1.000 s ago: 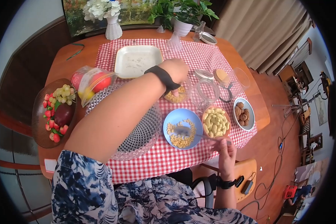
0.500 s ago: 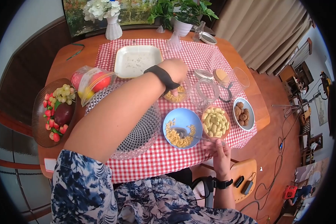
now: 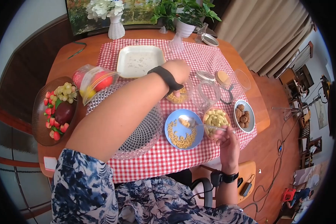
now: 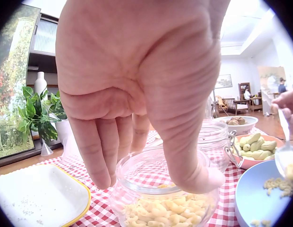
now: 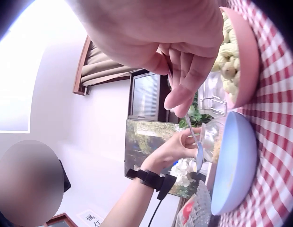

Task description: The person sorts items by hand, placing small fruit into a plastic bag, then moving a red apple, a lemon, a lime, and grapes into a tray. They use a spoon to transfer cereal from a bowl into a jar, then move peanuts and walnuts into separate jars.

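Note:
My left hand reaches over a round glass jar of macaroni; in the left wrist view its thumb lies over the near rim and its fingers hang down the opposite side, gripping the jar. My right hand pinches the handle of a metal spoon. The spoon's bowl, loaded with macaroni, hangs over the blue bowl. More macaroni lies in a curve along that bowl's lower and left parts. From the right wrist view, the spoon is raised above the blue bowl.
A bowl of peanuts stands right of the blue bowl, with a walnut bowl beyond. An opened clip jar is behind them. A textured clear bowl, fruit dish, bagged fruit and white tray stand left.
The spoon has come up out of the macaroni with some on it, and my right hand has risen slightly to the right. My left hand stays at the glass jar.

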Motion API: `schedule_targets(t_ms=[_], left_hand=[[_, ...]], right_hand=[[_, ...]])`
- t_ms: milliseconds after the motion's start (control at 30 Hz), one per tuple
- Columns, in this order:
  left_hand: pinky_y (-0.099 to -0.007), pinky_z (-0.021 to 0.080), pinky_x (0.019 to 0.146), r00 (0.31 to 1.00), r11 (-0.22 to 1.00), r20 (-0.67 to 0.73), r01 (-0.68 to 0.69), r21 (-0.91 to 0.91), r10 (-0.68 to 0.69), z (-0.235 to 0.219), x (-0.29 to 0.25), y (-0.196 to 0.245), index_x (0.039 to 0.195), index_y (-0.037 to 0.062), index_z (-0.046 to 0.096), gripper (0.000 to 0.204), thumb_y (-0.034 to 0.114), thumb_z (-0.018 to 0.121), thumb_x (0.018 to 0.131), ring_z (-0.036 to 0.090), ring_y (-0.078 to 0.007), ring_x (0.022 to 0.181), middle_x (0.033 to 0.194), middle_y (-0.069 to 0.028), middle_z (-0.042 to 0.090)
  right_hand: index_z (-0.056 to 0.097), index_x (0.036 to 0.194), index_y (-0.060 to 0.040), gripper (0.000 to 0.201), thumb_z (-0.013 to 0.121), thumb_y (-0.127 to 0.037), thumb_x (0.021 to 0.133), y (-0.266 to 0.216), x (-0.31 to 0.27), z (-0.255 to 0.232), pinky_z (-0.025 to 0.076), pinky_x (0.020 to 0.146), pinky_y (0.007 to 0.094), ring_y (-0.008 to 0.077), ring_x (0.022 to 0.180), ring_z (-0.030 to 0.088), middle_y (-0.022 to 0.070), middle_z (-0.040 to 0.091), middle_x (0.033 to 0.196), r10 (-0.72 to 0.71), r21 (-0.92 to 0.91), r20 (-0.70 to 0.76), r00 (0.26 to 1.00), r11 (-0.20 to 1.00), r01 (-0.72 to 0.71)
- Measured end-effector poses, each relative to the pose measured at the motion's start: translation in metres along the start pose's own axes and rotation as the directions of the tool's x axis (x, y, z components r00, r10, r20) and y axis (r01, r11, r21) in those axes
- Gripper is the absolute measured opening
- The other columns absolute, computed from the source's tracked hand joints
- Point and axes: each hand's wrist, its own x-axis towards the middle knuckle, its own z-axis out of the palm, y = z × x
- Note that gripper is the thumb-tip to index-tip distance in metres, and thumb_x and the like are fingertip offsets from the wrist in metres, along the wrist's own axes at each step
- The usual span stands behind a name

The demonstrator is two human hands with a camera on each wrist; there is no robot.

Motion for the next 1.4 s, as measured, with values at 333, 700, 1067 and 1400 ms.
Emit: schedule_targets(t_ms=[333,700,1067,1400], left_hand=[[-0.0416,0.055,0.089,1.0,0.999,0.026,0.01,-0.034,-0.009,0.001,0.002,-0.001,0.103,0.0024,0.075,0.052,0.017,0.094,0.057,0.068,-0.0318,0.105,0.107,-0.0148,0.071],[-0.042,0.055,0.089,0.999,1.0,-0.03,-0.017,-0.025,0.016,0.001,-0.004,-0.002,0.103,0.0025,0.075,0.053,0.019,0.094,0.057,0.068,-0.032,0.104,0.108,-0.0158,0.071],[-0.0418,0.055,0.089,1.0,0.999,-0.002,0.002,-0.051,-0.002,0.001,0.001,-0.002,0.106,0.0015,0.073,0.056,0.016,0.094,0.056,0.068,-0.0324,0.105,0.111,-0.0155,0.07],[-0.042,0.053,0.085,0.999,0.998,-0.002,-0.049,-0.042,0.049,0.005,0.004,-0.007,0.098,-0.0043,0.068,0.06,0.024,0.095,0.053,0.066,-0.0354,0.097,0.097,-0.0174,0.07]], right_hand=[[0.059,0.118,0.0013,0.033,0.046,-0.027,0.107,-0.031,0.043,0.065,0.055,0.071,0.0266,0.0204,0.092,0.071,0.0143,0.071,0.103,-0.404,-0.264,0.062,0.913,0.875,0.405],[0.059,0.113,0.0035,0.032,0.042,-0.023,0.107,0.0,-0.014,0.02,0.058,0.068,0.0307,0.0239,0.086,0.071,0.0179,0.071,0.096,-0.268,-0.312,0.257,0.929,0.886,0.342],[0.057,0.119,0.0029,0.032,0.043,-0.023,0.108,0.023,-0.011,-0.003,0.057,0.07,0.03,0.0241,0.094,0.071,0.0173,0.071,0.104,-0.231,-0.273,0.086,0.969,0.93,0.246],[0.058,0.118,0.0033,0.034,0.043,-0.025,0.107,0.041,-0.026,-0.008,0.056,0.067,0.0288,0.0237,0.088,0.072,0.0175,0.072,0.103,0.067,-0.108,0.114,0.991,0.993,-0.055]])
